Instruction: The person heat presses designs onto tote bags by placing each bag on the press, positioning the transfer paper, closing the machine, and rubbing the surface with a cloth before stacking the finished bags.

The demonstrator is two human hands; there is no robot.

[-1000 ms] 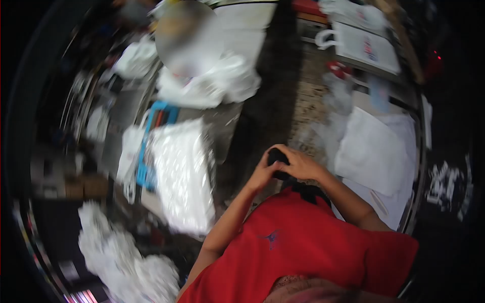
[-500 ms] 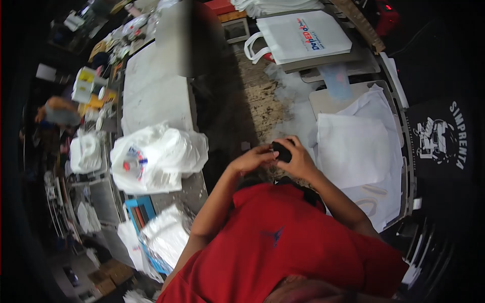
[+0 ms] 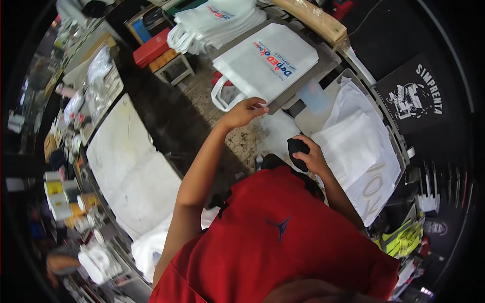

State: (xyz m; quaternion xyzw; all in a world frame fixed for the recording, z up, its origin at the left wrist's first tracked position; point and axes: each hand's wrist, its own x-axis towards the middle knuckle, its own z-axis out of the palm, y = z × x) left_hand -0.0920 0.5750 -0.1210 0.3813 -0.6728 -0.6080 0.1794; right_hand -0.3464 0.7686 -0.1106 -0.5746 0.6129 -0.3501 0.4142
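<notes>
My left hand (image 3: pixel 245 112) reaches over the near edge of a white printed bag (image 3: pixel 268 63), beside its handle. Its fingers are apart, with nothing visible held; whether the fingertips touch the bag I cannot tell. In my right hand (image 3: pixel 314 157) is a small black object (image 3: pixel 297 152), gripped between thumb and fingers in front of my red shirt. The printed bag lies flat on a grey board, its handle loop hanging toward the left.
A stack of white bags (image 3: pixel 214 22) lies beyond the printed bag. White sheets (image 3: pixel 348 146) cover a board at right. A long pale table (image 3: pixel 129 161) stands at left. At far right is a black printed panel (image 3: pixel 411 96). A red box (image 3: pixel 151 48) sits at the upper left.
My hands have separated. The left has left the black object and moved up to the printed bag; the right still holds it. The view has swung to the right.
</notes>
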